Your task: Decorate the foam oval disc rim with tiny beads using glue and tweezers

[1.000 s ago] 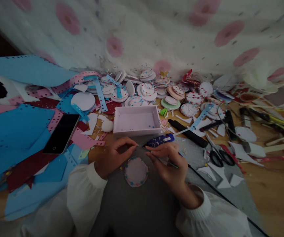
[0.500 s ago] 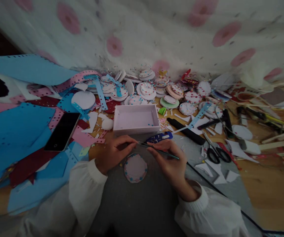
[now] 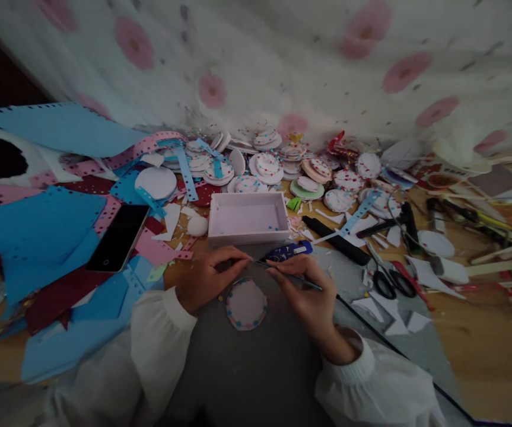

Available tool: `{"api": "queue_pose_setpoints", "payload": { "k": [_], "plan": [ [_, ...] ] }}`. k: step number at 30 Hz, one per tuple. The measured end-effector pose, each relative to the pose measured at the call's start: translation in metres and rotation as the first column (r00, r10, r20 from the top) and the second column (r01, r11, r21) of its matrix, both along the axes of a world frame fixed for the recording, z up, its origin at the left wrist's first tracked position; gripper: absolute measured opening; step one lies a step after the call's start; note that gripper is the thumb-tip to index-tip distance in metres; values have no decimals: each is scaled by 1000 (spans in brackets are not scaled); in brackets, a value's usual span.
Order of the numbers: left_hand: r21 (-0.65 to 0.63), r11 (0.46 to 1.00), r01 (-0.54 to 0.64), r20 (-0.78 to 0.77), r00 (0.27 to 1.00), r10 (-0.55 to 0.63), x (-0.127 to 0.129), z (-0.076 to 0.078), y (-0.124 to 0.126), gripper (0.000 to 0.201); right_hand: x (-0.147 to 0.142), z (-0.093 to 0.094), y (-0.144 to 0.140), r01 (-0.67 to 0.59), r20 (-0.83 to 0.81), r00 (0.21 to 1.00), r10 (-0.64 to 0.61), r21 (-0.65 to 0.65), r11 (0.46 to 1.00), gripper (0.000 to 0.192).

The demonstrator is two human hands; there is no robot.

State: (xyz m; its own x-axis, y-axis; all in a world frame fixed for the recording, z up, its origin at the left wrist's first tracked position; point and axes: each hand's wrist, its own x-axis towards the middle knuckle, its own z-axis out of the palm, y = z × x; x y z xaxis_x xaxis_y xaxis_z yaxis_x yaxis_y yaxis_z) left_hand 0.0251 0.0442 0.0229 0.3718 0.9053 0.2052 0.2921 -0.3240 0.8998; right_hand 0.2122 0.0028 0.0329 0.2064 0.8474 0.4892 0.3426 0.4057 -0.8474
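Paper disc (image 3: 246, 305) lies flat between the wrists, just below both hands. Left hand (image 3: 206, 280) pinched at the tip of a thin tool (image 3: 289, 276); right hand (image 3: 305, 292) gripping its shaft. No writing legible.

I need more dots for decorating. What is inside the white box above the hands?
The white box looks nearly bare: only a few tiny coloured dots near its right inner corner. Its near wall hides the strip of floor just behind it.
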Motion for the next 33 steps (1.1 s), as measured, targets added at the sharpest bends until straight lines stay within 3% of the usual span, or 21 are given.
{"api": "queue_pose_setpoints", "payload": {
  "k": [33],
  "plan": [
    [-44, 999, 22, -8, 1000, -22, -2, -6, -1, 13, 1, -6, 0, -15, -80, 997, 8, -83, 996, 15]
  ]
}}
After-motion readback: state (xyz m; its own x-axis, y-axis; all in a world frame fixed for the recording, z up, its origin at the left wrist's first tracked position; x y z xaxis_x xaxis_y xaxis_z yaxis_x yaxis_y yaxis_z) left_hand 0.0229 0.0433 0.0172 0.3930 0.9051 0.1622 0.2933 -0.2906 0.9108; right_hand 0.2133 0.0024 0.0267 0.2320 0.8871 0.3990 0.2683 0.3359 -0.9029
